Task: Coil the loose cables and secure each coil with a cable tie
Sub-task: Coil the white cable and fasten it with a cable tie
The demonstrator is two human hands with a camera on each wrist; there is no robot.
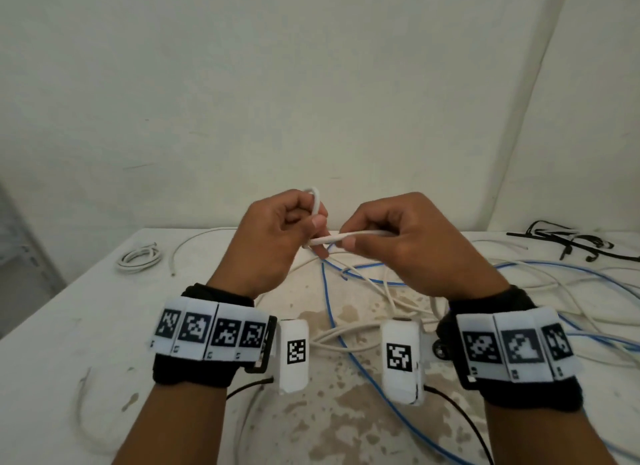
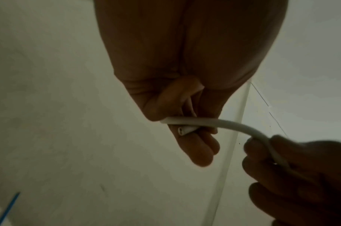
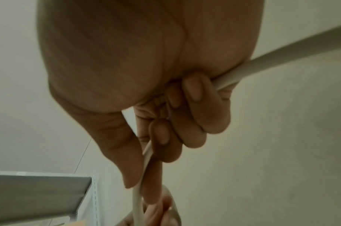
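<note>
I am looking at a bare, utilitarian workroom, more store or workshop than home. Plain white walls (image 1: 311, 83) meet in a corner. A stained white bench (image 1: 52, 378) carries loose white and blue cables (image 1: 519, 274) and black ties (image 1: 568, 239) at its far right corner. Grey metal shelving (image 3: 40, 194) stands beside it.

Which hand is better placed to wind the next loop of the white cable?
Probably the right hand: it grips the thin white round cable on the side running to the loose length on the table, while the left hand holds the cut end and first loop.
</note>
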